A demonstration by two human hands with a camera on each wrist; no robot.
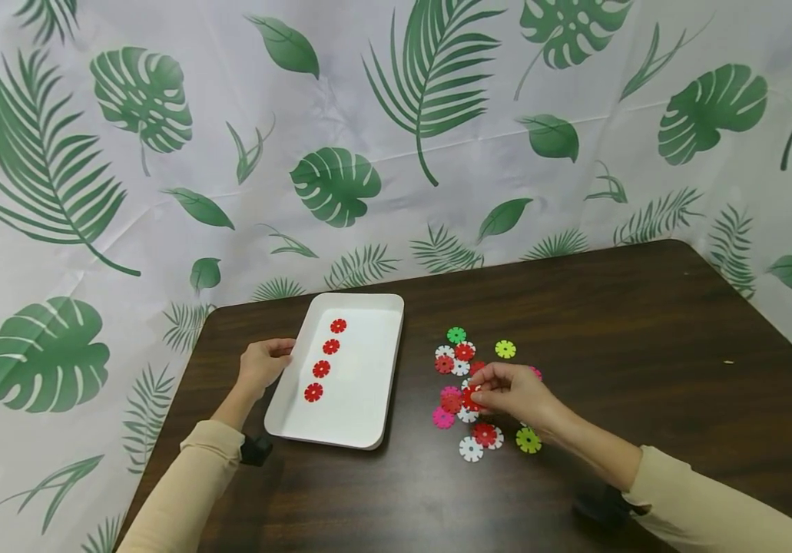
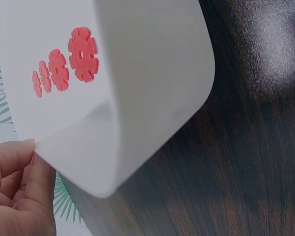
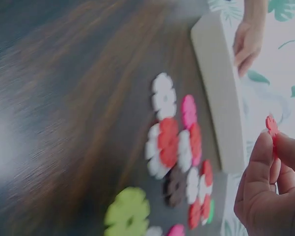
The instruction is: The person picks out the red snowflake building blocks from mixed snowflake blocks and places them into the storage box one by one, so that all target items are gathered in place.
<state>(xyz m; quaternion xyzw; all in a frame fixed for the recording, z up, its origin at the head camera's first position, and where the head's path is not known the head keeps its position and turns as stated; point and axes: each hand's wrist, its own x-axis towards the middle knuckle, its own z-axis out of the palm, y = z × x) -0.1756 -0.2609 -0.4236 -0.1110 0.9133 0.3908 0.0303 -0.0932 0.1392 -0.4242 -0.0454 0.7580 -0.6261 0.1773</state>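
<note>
A white tray (image 1: 375, 369) holds a column of several red notched discs (image 1: 322, 369) near its left side. My left hand (image 1: 266, 367) pinches the tray's left rim between thumb and fingers; the left wrist view shows the fingertips of this hand (image 2: 24, 184) at the rim. Over the loose pile of discs, my right hand (image 1: 516, 395) pinches a red disc, seen clearly as a small red disc (image 3: 271, 125) between thumb and finger of the right hand (image 3: 272, 187) in the right wrist view. Red, white and pink discs (image 1: 444, 417) lie below and left of that hand.
The pile on the dark wooden table (image 1: 617, 322) also has a green disc (image 1: 456, 335), a yellow disc (image 1: 505, 349) at its back right and a yellow-green disc (image 1: 528, 440) at its front right. A leaf-patterned cloth (image 1: 333, 100) hangs behind the table.
</note>
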